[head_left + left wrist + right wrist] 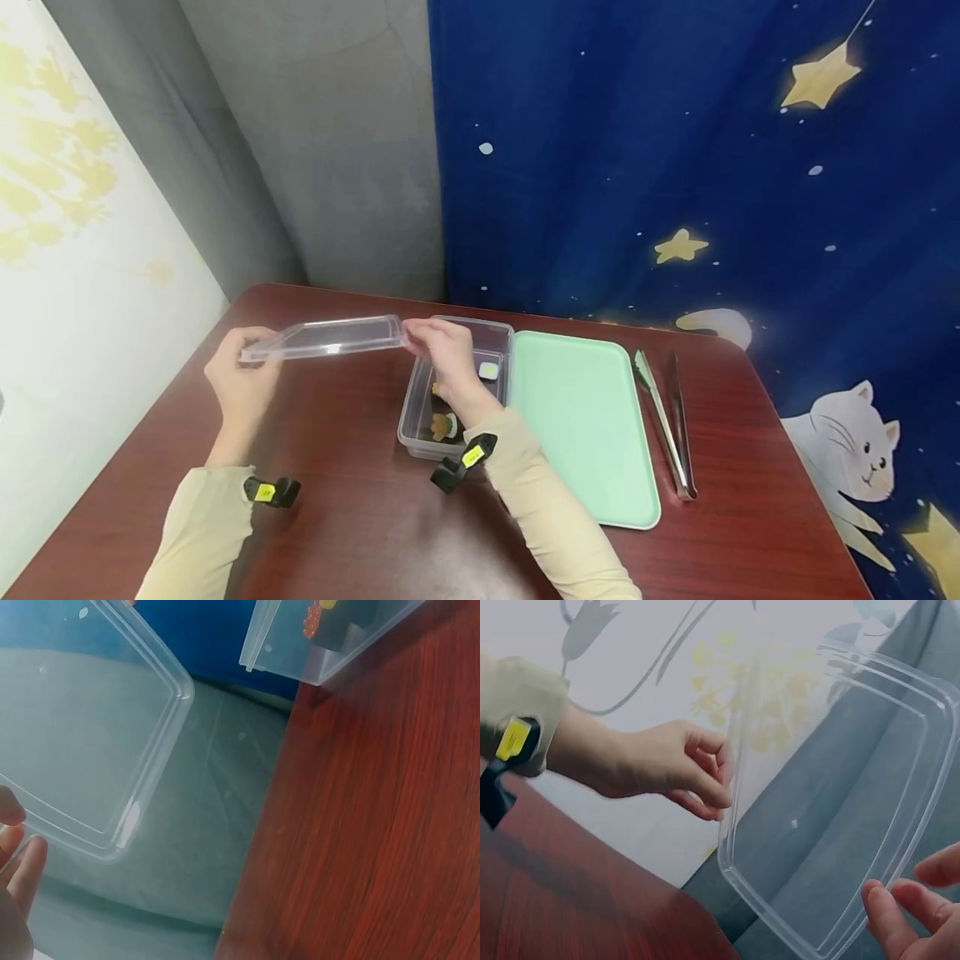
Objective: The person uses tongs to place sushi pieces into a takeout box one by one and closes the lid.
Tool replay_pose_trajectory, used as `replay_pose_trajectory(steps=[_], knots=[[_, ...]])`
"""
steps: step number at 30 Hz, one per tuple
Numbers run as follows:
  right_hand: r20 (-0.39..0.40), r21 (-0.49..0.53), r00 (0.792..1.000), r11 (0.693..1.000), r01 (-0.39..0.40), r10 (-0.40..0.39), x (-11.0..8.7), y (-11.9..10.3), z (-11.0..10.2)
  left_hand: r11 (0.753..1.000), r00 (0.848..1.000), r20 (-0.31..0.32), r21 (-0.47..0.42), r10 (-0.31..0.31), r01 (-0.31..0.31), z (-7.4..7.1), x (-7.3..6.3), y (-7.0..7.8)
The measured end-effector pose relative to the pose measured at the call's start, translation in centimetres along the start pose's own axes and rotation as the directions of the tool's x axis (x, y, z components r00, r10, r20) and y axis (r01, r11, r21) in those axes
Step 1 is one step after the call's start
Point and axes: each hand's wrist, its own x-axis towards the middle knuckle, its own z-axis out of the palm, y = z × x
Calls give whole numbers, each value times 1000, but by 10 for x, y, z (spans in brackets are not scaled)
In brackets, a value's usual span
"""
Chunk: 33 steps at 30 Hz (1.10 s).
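Observation:
A clear plastic lid (pixel 330 337) is held up off the table, tilted, to the left of a clear plastic box (pixel 423 450). My left hand (pixel 243 379) pinches the lid's left edge; the right wrist view shows that left hand (pixel 667 765) with its thumb and fingers at the rim. At the opposite edge my right hand (pixel 450 358) pinches the lid, its forearm passing over the box. Inside the box lie a small brown-and-white piece (pixel 444 427) and a white piece with a yellow-green centre (pixel 488 370). My right hand and wrist hide part of the contents.
Directly right of the box lies a pale green tray (pixel 585 425). Metal tongs (pixel 678 450) rest on the table beyond it. The reddish-brown table (pixel 337 533) ends at grey and blue curtains (pixel 600 167), with a white wall (pixel 75 333) on the left.

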Motion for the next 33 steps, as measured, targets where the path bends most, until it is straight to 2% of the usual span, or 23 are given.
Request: replay_pose_trajectory(steps=[3, 6, 9, 11, 13, 16, 18, 20, 23, 27, 29, 33], knots=[[-17, 51, 999, 998, -38, 39, -1, -4, -3, 999, 999, 6, -33, 38, -38, 2, -2, 1], [-22, 70, 997, 995, -67, 69, 0, -5, -8, 995, 997, 48, -74, 69, -65, 5, -3, 1], [-14, 112, 995, 989, -93, 95, 0, -8, -13, 990, 991, 103, -123, 80, -67, 7, -5, 3], [-11, 134, 994, 986, -103, 105, 0, -10, -16, 986, 987, 146, -159, 66, -42, 7, -5, 4], [-11, 131, 995, 986, -101, 103, -1, -12, -18, 977, 982, 190, -208, -4, 44, 8, -6, 7], [-16, 123, 996, 989, -87, 90, -3, -15, -23, 952, 960, 244, -237, -135, 194, 11, -8, 12], [-22, 116, 997, 990, -76, 79, -4, -16, -27, 943, 944, 264, -213, -196, 256, 13, -8, 16], [-28, 116, 997, 991, -61, 65, -5, -18, -33, 947, 933, 291, -177, -210, 268, 16, -8, 20], [-33, 113, 999, 993, -39, 43, -5, -19, -42, 960, 916, 353, -127, -190, 249, 21, -8, 26], [-46, 96, 999, 995, 5, -1, -7, -22, -55, 961, 863, 473, -103, -179, 256, 26, -8, 36], [-54, 89, 998, 996, 26, -21, -9, -24, -62, 963, 844, 510, -100, -167, 251, 30, -9, 40], [-84, 82, 996, 996, 45, -38, -11, -27, -76, 966, 828, 545, -115, -133, 231, 42, -12, 45]])
